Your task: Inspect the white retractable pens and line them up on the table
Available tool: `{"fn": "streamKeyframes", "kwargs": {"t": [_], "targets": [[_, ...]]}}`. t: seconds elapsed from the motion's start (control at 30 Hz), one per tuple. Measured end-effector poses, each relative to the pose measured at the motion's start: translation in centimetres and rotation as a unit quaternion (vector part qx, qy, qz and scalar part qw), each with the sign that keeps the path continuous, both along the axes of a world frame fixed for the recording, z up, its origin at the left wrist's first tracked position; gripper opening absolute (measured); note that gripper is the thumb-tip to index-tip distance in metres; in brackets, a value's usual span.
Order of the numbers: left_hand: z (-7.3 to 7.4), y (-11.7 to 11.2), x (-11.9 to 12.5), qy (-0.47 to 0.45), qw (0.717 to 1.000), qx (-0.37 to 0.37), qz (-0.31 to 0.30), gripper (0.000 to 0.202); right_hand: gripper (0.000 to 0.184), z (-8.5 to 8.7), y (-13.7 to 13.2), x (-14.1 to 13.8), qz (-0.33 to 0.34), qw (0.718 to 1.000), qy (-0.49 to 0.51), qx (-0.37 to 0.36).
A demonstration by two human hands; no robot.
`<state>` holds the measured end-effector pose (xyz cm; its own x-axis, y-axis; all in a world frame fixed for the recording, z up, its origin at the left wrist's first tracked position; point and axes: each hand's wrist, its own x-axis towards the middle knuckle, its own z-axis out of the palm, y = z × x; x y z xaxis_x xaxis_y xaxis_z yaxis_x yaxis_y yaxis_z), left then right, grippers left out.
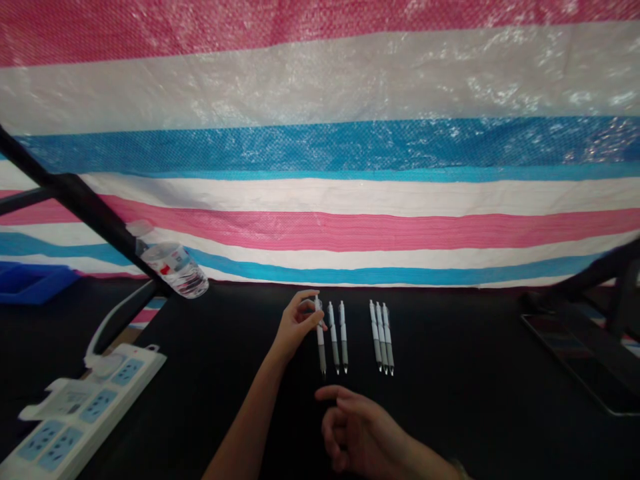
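Black table (465, 373): mid-frame, the left hand (296, 323) pinches a pen (321, 353); below, the right hand (357, 427) curls empty; a sideways nudge could roll neighbouring pens (334, 337).

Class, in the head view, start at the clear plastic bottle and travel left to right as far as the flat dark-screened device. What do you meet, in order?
Clear plastic bottle → left hand → pen at its fingers → second pen → third pen → close-set group of three pens → flat dark-screened device.
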<state>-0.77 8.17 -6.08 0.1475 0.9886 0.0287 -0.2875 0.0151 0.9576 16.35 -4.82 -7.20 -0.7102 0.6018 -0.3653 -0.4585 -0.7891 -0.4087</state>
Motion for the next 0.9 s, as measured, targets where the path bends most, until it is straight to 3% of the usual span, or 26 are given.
{"fn": "streamKeyframes", "kwargs": {"t": [0.23, 0.43, 0.57, 0.77, 0.9], "targets": [[-0.1, -0.1, 0.4, 0.074, 0.996, 0.031, 0.038, 0.045, 0.044, 0.2, 0.0, 0.0, 0.001, 1.000, 0.000, 0.001], [-0.4, 0.0, 0.3, 0.229, 0.959, 0.134, 0.103, 0.042, 0.040, 0.4, 0.0, 0.0, 0.000, 1.000, -0.003, -0.002], [-0.4, 0.1, -0.3, 0.268, 0.945, 0.169, 0.084, 0.032, 0.038, 0.3, 0.0, 0.0, 0.001, 1.000, -0.002, -0.002], [-0.4, -0.1, -0.6, 0.306, 0.929, 0.207, 0.034, 0.039, 0.036, 0.3, 0.0, -0.1, -0.010, 1.000, -0.005, 0.015], [-0.2, -0.6, -0.2, 0.380, 0.891, 0.249, -0.009, 0.034, 0.032, 0.7, -0.3, -0.3, -0.017, 0.998, -0.022, 0.064]]}}
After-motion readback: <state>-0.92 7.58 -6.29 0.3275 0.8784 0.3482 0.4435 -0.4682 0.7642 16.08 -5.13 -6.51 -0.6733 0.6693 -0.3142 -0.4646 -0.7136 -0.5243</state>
